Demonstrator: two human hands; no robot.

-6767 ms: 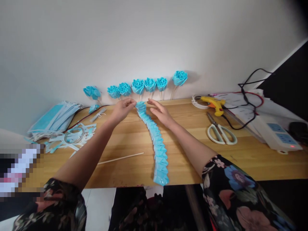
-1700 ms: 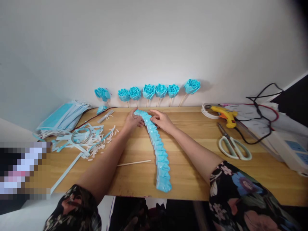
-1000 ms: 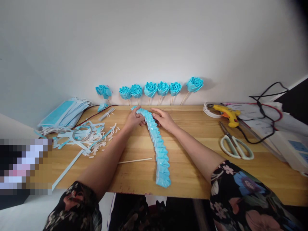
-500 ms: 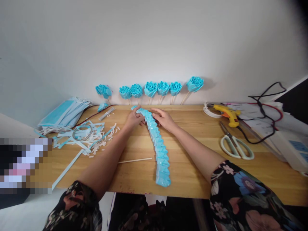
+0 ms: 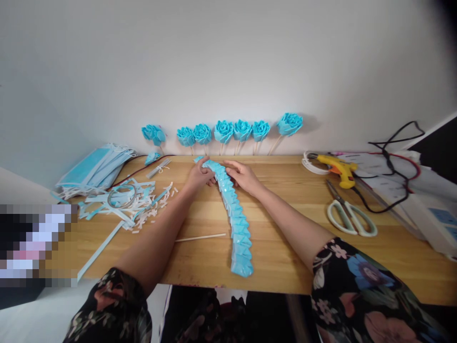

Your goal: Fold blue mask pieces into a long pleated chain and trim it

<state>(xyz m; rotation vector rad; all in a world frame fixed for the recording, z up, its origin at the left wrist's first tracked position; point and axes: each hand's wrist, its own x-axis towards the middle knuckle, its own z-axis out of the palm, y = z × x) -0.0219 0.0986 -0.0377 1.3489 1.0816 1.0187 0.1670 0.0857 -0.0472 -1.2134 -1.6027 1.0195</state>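
A long pleated blue strip (image 5: 238, 224), folded into overlapping points, runs in a gentle curve from the back of the table toward its front edge. Near its far end, my left hand (image 5: 202, 175) grips the left side, thumb and fingers around the strip. My right hand (image 5: 243, 177) is closed at the opposite edge, index finger stretched along the pleats; its other fingertips are partly hidden. Left of the strip's lower part lies a thin wooden stick (image 5: 202, 237), close to my left forearm and touched by neither hand.
Several blue folded flowers (image 5: 223, 132) on sticks lean along the wall. Face masks (image 5: 94, 166), cut scraps (image 5: 143, 205) and a wire ring (image 5: 122, 196) lie left. On the right are scissors (image 5: 352, 218), a yellow glue gun (image 5: 339, 169), a white coil (image 5: 312, 163) and a black cable (image 5: 389, 207).
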